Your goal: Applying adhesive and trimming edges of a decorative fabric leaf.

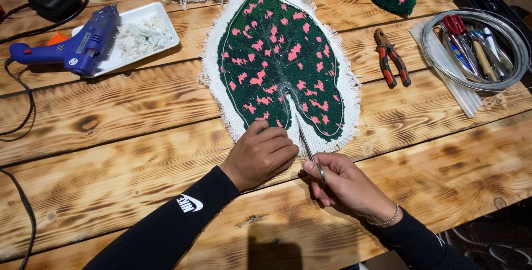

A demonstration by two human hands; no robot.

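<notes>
Lying flat on the scorched plank wooden table (138, 137), the leaf-shaped tufted rug piece in dark green with pink flecks and a white frayed fabric border (280, 59) points its tip away from the person, long axis running straight ahead; its notched base sits nearest both hands; the left hand (263, 153) rests on the lower border, fingers curled together and pressing the cloth down; the right hand (346, 184), just beside it, grips slim steel scissors (307, 145), fingers closed through the loops, blades aimed up into the notch; whether the blades are parted cannot be told; red-handled pliers (392, 59) lie well apart to the right; a blue glue gun (77, 45) far left.
</notes>
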